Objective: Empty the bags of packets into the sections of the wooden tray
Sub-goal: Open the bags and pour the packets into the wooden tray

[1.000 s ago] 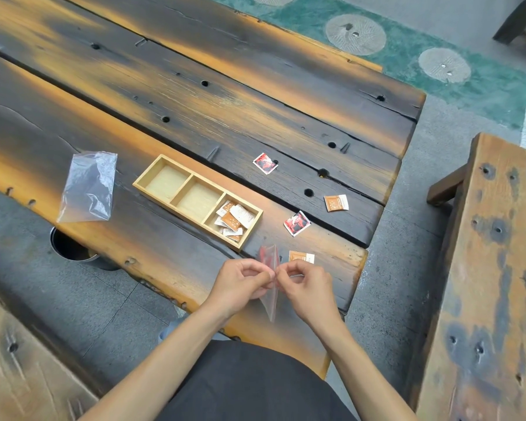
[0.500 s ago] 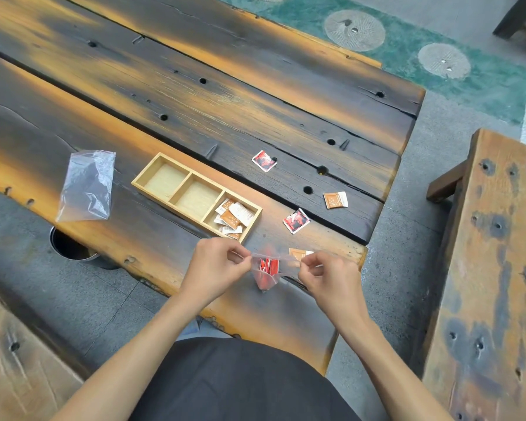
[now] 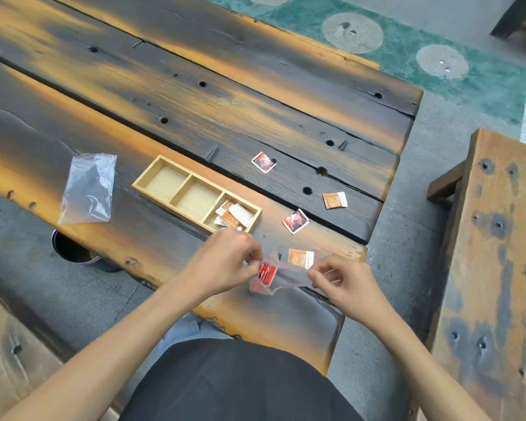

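Now crinkly clear bag (image 3: 281,276), slatted tray (image 3: 152,179)

The table (image 3: 195,95) is made of dark, scorched planks with orange streaks and round holes. A wooden tray (image 3: 196,194) with three sections lies on its near plank. Left of the tray lies an empty clear bag (image 3: 88,189). Beyond the tray's right end lies a red packet (image 3: 263,162); right of the tray lie another red packet (image 3: 296,221), an orange packet (image 3: 334,200) farther right, and a second orange packet (image 3: 300,257) nearer the table's edge.
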`<state>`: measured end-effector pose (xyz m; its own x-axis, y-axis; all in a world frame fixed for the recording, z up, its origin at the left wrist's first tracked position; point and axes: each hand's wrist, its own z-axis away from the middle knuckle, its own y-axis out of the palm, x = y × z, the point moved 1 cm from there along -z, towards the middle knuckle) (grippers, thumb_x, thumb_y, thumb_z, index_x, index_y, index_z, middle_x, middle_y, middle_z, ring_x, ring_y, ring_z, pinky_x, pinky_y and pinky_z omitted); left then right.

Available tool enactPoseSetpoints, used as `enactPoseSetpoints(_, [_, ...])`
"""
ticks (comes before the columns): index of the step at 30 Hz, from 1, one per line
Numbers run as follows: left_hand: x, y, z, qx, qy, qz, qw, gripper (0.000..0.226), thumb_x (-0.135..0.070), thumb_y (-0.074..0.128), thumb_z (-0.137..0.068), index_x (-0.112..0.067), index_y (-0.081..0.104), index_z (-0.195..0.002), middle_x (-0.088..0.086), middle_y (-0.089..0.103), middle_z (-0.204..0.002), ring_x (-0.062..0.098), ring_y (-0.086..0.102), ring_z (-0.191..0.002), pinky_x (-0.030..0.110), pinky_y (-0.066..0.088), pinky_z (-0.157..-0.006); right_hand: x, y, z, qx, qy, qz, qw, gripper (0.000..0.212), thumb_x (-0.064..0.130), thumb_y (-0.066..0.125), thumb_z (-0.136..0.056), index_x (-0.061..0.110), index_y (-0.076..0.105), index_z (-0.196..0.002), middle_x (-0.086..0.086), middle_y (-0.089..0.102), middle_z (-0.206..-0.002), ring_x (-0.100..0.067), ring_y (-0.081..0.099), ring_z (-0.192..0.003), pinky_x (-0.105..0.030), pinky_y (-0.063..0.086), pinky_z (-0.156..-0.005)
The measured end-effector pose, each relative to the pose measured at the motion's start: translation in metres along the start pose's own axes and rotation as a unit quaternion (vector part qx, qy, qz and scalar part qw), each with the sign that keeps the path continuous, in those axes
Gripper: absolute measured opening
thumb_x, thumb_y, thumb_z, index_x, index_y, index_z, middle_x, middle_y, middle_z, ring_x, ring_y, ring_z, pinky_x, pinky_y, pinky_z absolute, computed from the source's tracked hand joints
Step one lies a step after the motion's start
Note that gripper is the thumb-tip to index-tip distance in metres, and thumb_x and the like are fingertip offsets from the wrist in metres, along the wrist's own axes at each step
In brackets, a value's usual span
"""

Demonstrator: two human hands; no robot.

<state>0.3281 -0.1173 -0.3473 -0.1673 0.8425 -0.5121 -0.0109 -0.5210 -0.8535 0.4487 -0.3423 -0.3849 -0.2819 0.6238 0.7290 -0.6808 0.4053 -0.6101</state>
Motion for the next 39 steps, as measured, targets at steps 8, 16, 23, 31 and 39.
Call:
enactPoseSetpoints(8, [-0.016, -0.041, 0.007, 0.034, 0.045, 0.013, 0.998, 0.013, -0.016, 0.068, -0.080, -0.021, 0.079, -0.081, -0.011, 0.075, -0.077, 0.001, 0.066, -0.073, 0.028, 0.059, -0.074, -0.035, 0.039, -0.031, 0.147, -0.079, 0.142, 0.976, 0.099, 0.045, 0.083, -0.079, 0.034, 0.024, -0.157, 0.004, 0.026, -0.165, -0.013, 0.025, -0.149, -0.040, 0.024, -0.124])
enactPoseSetpoints(16, [-0.036, -0.087, 0.017, 0.019, 0.079, 0.030, 0.996, 0.010, -0.018, 0.068, -0.077, -0.021, 0.077, -0.078, -0.011, 0.074, -0.077, 0.003, 0.068, -0.072, 0.024, 0.056, -0.070, 0.008, 0.082, -0.047, 0.171, -0.207, 0.040, 0.962, 0.049, 0.033, 0.071, -0.085, 0.039, 0.053, -0.130, 0.013, 0.063, -0.128, 0.010, 0.053, -0.110, -0.014, 0.043, -0.092])
enactPoseSetpoints(23, [-0.026, -0.095, 0.017, -0.090, 0.024, 0.153, 0.984, 0.006, -0.014, 0.074, -0.088, -0.012, 0.080, -0.090, -0.004, 0.078, -0.087, 0.009, 0.073, -0.083, 0.023, 0.059, -0.075, 0.012, 0.099, -0.039, 0.162, -0.117, -0.072, 0.977, 0.032, 0.051, 0.068, -0.093, 0.021, 0.073, -0.105, -0.010, 0.076, -0.094, -0.034, 0.070, -0.088, -0.054, 0.056, -0.075])
enactPoseSetpoints(31, [0.057, -0.026, 0.034, -0.105, -0.232, 0.503, 0.826, 0.050, -0.046, 0.042, -0.097, -0.011, 0.067, -0.123, 0.003, 0.073, -0.124, 0.022, 0.065, -0.120, 0.048, 0.049, -0.108, 0.040, 0.072, -0.033, 0.181, -0.008, -0.304, 0.935, 0.033, 0.016, 0.083, -0.084, 0.016, 0.075, -0.116, -0.005, 0.079, -0.104, -0.019, 0.071, -0.089, -0.025, 0.056, -0.080])
enactPoseSetpoints(39, [0.068, 0.028, 0.056, -0.072, -0.291, 0.549, 0.780, 0.029, -0.020, 0.074, -0.090, -0.016, 0.070, -0.118, 0.007, 0.079, -0.107, 0.027, 0.074, -0.104, 0.043, 0.057, -0.097, 0.064, 0.082, -0.062, 0.272, 0.081, -0.333, 0.899, 0.035, 0.023, 0.084, -0.082, 0.020, 0.075, -0.116, -0.005, 0.078, -0.104, -0.017, 0.067, -0.092, -0.032, 0.051, -0.086])
